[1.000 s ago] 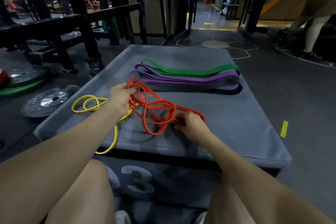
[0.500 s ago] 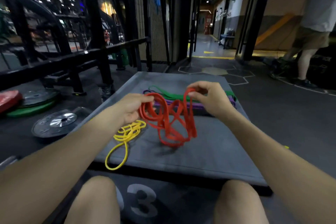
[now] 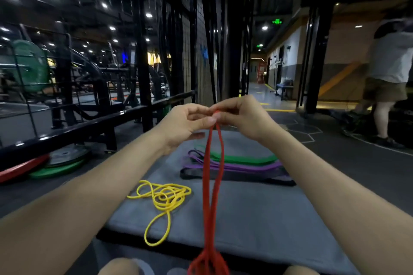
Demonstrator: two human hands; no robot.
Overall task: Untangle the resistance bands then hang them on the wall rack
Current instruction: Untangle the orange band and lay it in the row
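Note:
My left hand (image 3: 185, 124) and my right hand (image 3: 240, 116) are raised together in front of me, both pinching the top of the red band (image 3: 212, 185). The red band hangs down in long strands past the near edge of the grey padded box (image 3: 257, 214), bunching at the bottom of the view. A thin yellow band (image 3: 164, 200) lies in a loose tangle on the box's left side. Farther back lie a green band (image 3: 241, 158), a purple band (image 3: 245, 166) and a black band (image 3: 237, 176), laid side by side.
Black steel rack frames (image 3: 143, 51) and a low rail (image 3: 89, 123) stand to the left, with weight plates (image 3: 55, 163) on the floor beside them. A person (image 3: 388, 82) stands at the far right. A corridor (image 3: 263, 87) opens straight ahead.
Both hands rose from the box with the red band and came together; the band went from a looped tangle to long hanging strands. The yellow band stayed on the box.

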